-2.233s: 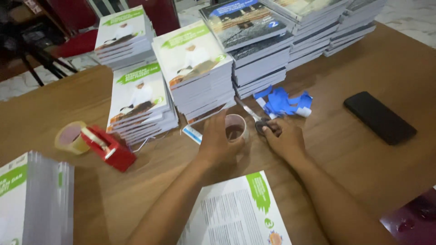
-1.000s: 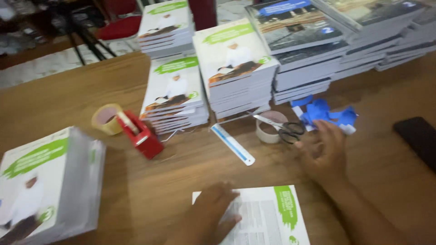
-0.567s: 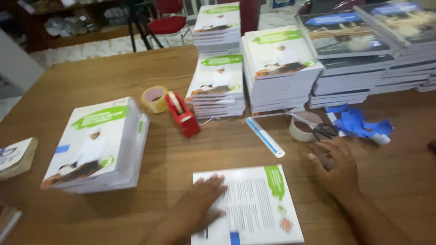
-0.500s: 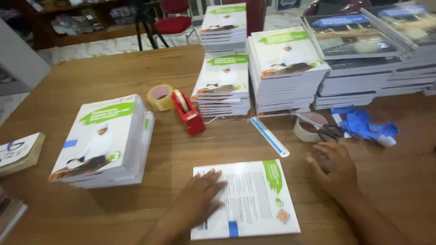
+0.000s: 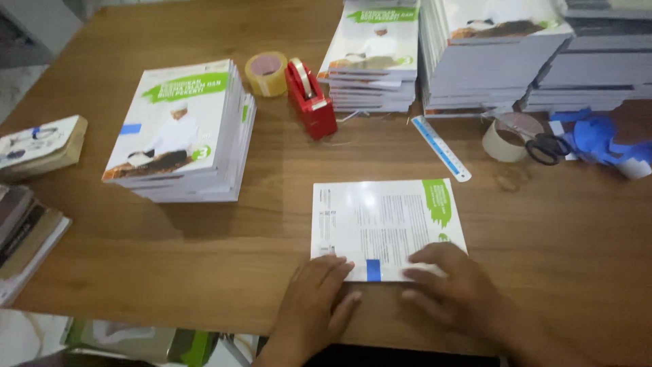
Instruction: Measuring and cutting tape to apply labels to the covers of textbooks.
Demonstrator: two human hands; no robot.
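Note:
A white booklet (image 5: 386,225) with a green patch and a small blue tab at its near edge lies back cover up on the wooden table (image 5: 204,251). My left hand (image 5: 317,296) lies flat at its near-left corner, fingers together on the wood and the booklet's edge. My right hand (image 5: 454,285) presses down on the near-right part of the booklet, fingers spread. Neither hand grips anything.
A stack of matching booklets (image 5: 182,129) stands at the left. A red tape dispenser (image 5: 310,100), a tan tape roll (image 5: 266,73), a ruler (image 5: 440,146), scissors on a tape roll (image 5: 523,138), blue tape scraps (image 5: 604,139) and tall booklet stacks (image 5: 489,54) line the far side. Books (image 5: 34,177) lie far left.
My right hand left the scissors and tape roll and came down onto the booklet. My left hand slid to its near-left corner. The view swung left, showing the left stack.

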